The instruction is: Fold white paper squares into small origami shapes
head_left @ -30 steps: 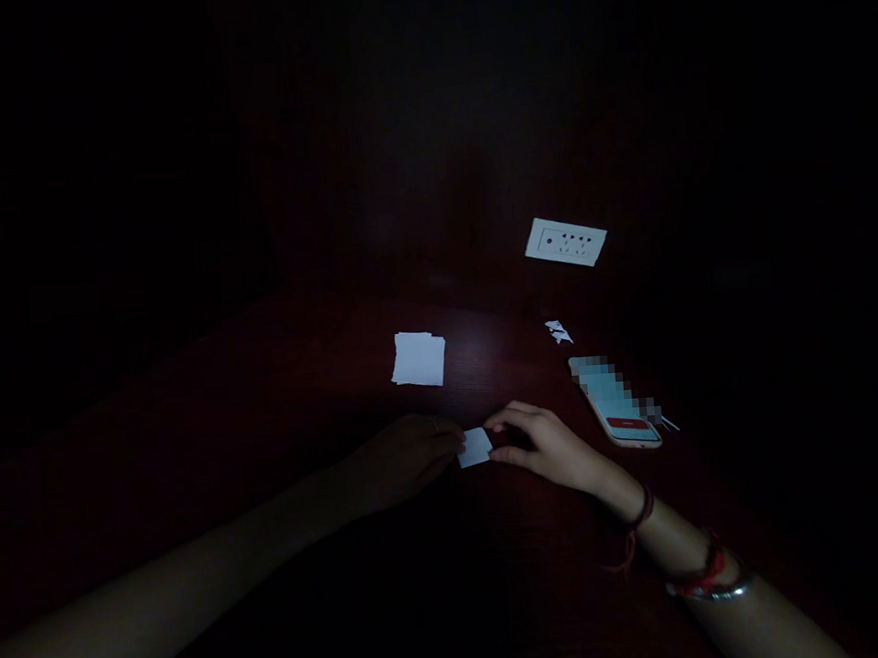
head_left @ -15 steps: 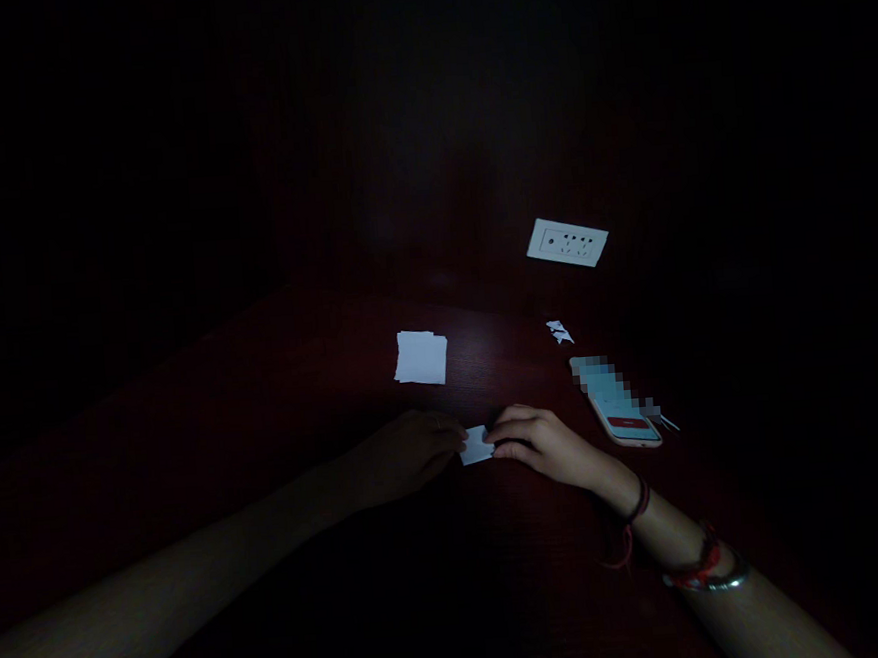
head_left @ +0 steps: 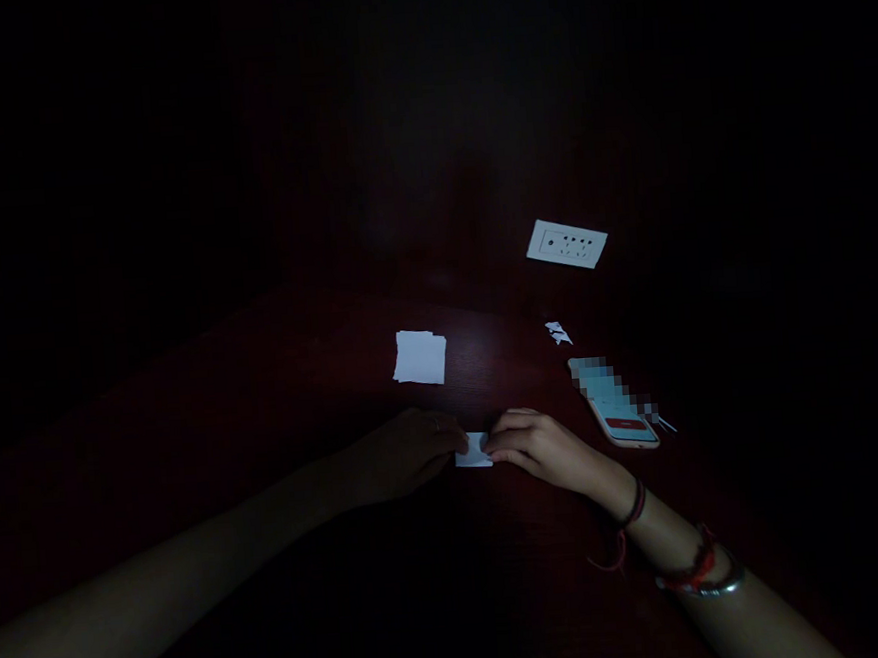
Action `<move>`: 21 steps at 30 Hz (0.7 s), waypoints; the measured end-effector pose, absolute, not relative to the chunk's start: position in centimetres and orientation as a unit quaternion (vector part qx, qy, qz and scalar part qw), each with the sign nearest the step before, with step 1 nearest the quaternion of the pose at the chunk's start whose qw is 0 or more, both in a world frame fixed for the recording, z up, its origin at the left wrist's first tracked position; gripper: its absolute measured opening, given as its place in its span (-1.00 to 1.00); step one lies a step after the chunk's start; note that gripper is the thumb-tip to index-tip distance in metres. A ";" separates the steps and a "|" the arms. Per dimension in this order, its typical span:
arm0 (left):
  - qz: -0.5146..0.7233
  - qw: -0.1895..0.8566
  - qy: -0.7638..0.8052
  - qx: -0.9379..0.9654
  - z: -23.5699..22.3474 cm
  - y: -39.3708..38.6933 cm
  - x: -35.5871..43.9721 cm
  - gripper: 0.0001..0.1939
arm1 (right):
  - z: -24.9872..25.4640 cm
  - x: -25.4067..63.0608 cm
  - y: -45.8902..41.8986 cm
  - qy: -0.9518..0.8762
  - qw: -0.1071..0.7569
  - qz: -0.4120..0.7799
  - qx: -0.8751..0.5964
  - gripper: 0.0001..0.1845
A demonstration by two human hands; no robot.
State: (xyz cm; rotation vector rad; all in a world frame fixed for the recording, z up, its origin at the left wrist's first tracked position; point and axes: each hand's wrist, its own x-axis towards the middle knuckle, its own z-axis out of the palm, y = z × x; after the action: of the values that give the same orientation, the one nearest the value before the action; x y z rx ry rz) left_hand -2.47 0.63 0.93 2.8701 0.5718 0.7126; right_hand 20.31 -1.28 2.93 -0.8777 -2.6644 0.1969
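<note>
A small white piece of paper (head_left: 473, 451) lies on the dark red table between my two hands. My left hand (head_left: 416, 453), in shadow and wearing a ring, has its fingers closed on the paper's left side. At the opposite side, the fingertips of my right hand (head_left: 537, 445) pinch the right edge. Both hands rest low against the tabletop. Farther back lies a stack of white paper sheets (head_left: 420, 357), its edges slightly uneven, touched by neither hand.
A phone (head_left: 619, 412) with a lit screen lies right of my right hand. Several torn paper scraps (head_left: 558, 334) sit behind it. On the back wall is a white power socket (head_left: 566, 244). The surroundings are very dark.
The small paper has turned slightly, so its near edge now runs more level. My right hand has shifted a little to the left and nearer to me; my left hand has hardly moved.
</note>
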 end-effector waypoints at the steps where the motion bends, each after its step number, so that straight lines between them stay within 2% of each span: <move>1: 0.231 0.061 0.187 0.953 0.9 0.7 -2.5 -0.68 | 2.9 20.3 -1.3 -0.935 0.162 0.068 -0.308 -0.77; 4: 0.227 0.052 0.174 0.957 0.6 0.9 -2.7 -0.67 | 3.0 20.2 -1.3 -0.929 0.168 0.067 -0.322 -0.78; 13: 0.232 0.073 0.171 0.955 1.2 0.6 -2.8 -0.69 | 3.0 19.5 -1.4 -0.869 0.256 0.116 -0.407 -0.86; 21: 0.210 0.055 0.167 0.962 1.1 0.6 -2.7 -0.65 | 3.0 19.1 -1.1 -0.859 0.266 0.158 -0.409 -0.89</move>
State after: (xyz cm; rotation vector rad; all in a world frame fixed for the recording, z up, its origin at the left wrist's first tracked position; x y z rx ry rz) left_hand -2.74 0.61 1.09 2.9199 0.5078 0.6388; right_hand 19.06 -1.15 2.99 -1.1030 -2.3180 0.4266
